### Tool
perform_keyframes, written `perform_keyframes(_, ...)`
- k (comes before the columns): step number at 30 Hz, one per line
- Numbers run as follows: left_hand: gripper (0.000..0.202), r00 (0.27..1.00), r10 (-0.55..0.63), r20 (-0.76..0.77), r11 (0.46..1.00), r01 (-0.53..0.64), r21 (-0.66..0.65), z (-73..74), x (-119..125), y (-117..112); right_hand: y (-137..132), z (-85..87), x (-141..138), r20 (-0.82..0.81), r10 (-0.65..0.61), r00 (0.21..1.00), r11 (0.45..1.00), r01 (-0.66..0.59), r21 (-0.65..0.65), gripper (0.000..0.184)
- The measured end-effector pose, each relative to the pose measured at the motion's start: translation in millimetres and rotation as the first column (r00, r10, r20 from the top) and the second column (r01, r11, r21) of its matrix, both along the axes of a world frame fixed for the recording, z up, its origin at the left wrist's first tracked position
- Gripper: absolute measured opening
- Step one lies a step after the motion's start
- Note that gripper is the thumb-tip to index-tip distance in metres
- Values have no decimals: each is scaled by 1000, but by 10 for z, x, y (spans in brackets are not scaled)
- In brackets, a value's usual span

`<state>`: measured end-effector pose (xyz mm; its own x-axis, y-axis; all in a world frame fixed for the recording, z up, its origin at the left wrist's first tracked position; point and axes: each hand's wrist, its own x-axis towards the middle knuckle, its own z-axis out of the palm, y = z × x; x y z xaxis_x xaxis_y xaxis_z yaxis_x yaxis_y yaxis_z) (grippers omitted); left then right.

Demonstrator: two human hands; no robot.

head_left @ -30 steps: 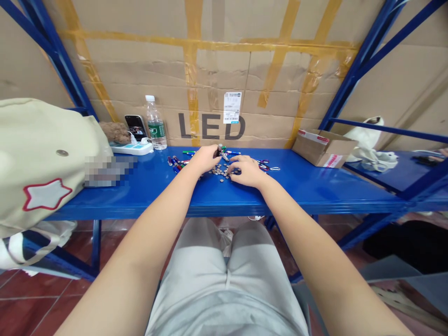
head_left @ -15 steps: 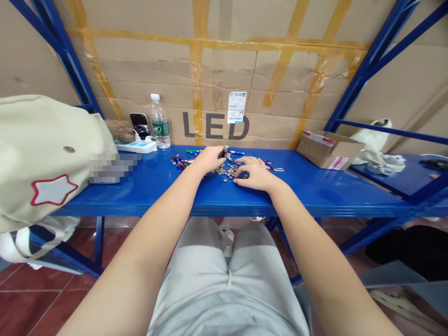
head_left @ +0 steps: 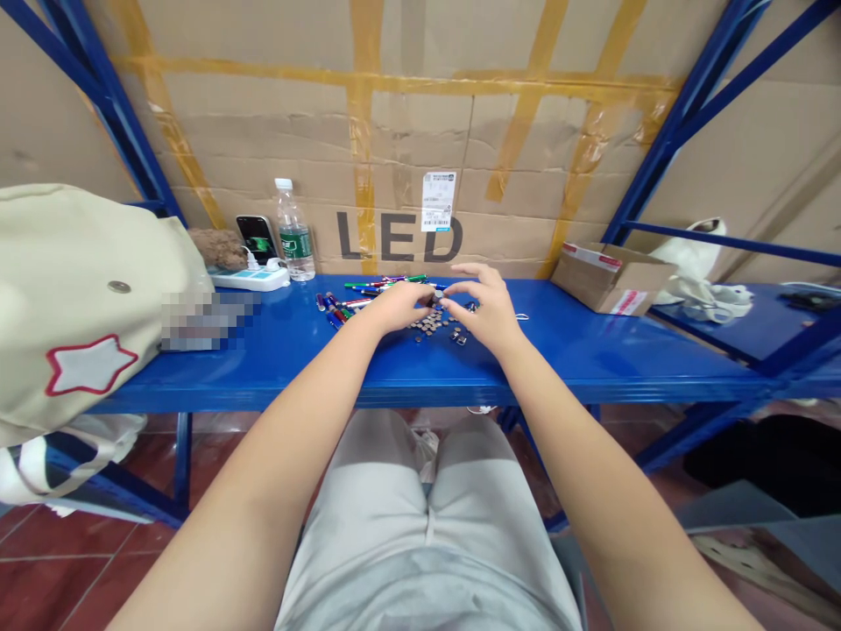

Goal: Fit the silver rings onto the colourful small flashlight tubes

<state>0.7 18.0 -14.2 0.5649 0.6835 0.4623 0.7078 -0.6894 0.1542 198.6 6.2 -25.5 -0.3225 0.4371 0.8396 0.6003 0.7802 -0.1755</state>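
Observation:
My left hand (head_left: pixel 402 305) is closed, with thumb and forefinger pinching small round metal-looking pieces (head_left: pixel 436 299) that are partly hidden. Facing it, my right hand (head_left: pixel 487 308) brings thumb and forefinger together at the same pieces; its other fingers are spread. What exactly sits in the right pinch is too small to make out. Below the hands lies a loose pile of small grey-brown discs (head_left: pixel 430 325) on the blue table. A few shiny metal bits (head_left: pixel 459 337) rest close under my right hand.
Several coloured pens (head_left: pixel 342 307) lie left of and behind my left hand. At the back left stand a water bottle (head_left: pixel 295 237), a phone (head_left: pixel 257 238) and a white power strip (head_left: pixel 253 279). A cream bag (head_left: pixel 92 289) is at left, a cardboard box (head_left: pixel 608 279) at right.
My right hand has lifted from the disc pile and moved up to meet my left hand. The shiny bits beneath it now show. My left hand has shifted slightly right and down.

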Motion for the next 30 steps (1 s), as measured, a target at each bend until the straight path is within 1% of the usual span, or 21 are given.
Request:
perform_keyframes(4, 20, 997, -68, -30, 995, 70, 75, 0, 37, -9, -20, 7, -6, 10, 30, 1000, 999, -30, 45, 12)
perform_keyframes(7, 19, 996, -57, -64, 990, 65, 122, 10, 44, -10, -25, 5, -5, 28, 39, 999, 997, -41, 65, 14)
perform_keyframes(10, 19, 998, -36, -48, 989, 43, 140, 19, 47, -23, -24, 5, -3, 47, 35, 998, 996, -38, 78, 14)
perform_keyframes(14, 18, 999, -38, 15, 990, 35, 136, 22, 48, -41, -15, 1, -1, 29, 58, 998, 993, -60, 99, 14)
perform_keyframes(17, 15, 998, -45, 34, 992, 40, 116, 15, 46, -38, -4, -6, 0, 13, 68, 998, 993, -69, 101, 12)
perform_keyframes(25, 16, 996, -64, 59, 993, 58, 100, 1, 42, -14, 14, -8, 3, 43, 39, 998, 996, -42, 82, 14)
perform_keyframes(30, 16, 998, -34, 57, 995, 28, 99, 12, 27, -1, -42, 26, -3, 31, 21, 999, 999, -22, 43, 20)
